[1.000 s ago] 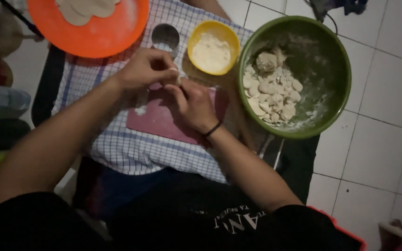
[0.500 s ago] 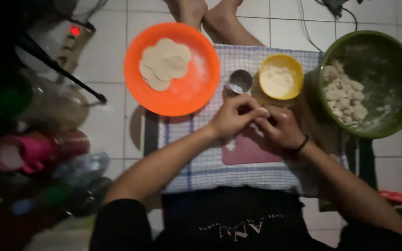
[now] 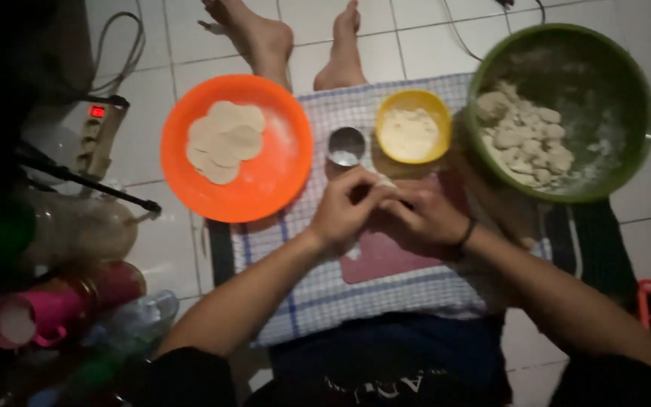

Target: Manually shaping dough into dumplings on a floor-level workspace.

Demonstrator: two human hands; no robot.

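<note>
My left hand [image 3: 349, 207] and my right hand [image 3: 423, 220] meet over a dark red board [image 3: 374, 260] on a checked cloth [image 3: 325, 298]. Both pinch a small pale piece of dough [image 3: 383, 183] between their fingertips. A black band circles my right wrist. An orange plate [image 3: 265, 177] to the left carries a few flat dough rounds [image 3: 224, 141]. A green bowl [image 3: 627, 143] at the right holds several dough lumps [image 3: 525, 139] and flour.
A yellow bowl of flour [image 3: 411, 133] and a small metal cup [image 3: 346, 146] stand behind my hands. Two bare feet [image 3: 295, 41] rest on the white tiles beyond. A power strip [image 3: 98, 136], bottles and a pink mug [image 3: 39, 316] crowd the left side.
The view has swung right and downward, bringing the orange plate and clutter at the left into sight. My hands stay together over the board, still working the dough piece.
</note>
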